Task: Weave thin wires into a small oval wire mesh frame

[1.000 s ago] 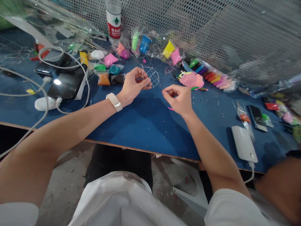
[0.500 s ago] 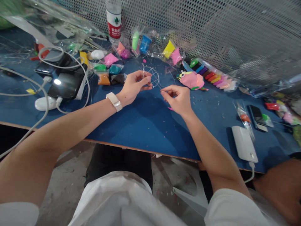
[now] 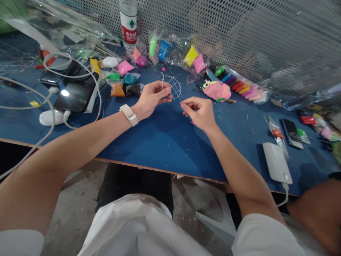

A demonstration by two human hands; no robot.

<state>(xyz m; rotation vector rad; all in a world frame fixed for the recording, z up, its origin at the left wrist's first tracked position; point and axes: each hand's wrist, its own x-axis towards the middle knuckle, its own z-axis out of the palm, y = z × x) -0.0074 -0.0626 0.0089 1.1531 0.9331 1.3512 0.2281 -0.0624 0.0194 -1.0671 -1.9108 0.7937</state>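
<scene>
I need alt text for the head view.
The left hand holds a round wire frame above a blue table; the right hand seems to pinch its loose strand. Clay packets and a pink clay figure lie beyond.

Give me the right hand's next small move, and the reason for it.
Probably ease the right hand in and wrap the thin strand around the rim of the wire ring: the right fingertips appear to pinch that strand just off the rim, while the left hand holds the ring's left side.
</scene>
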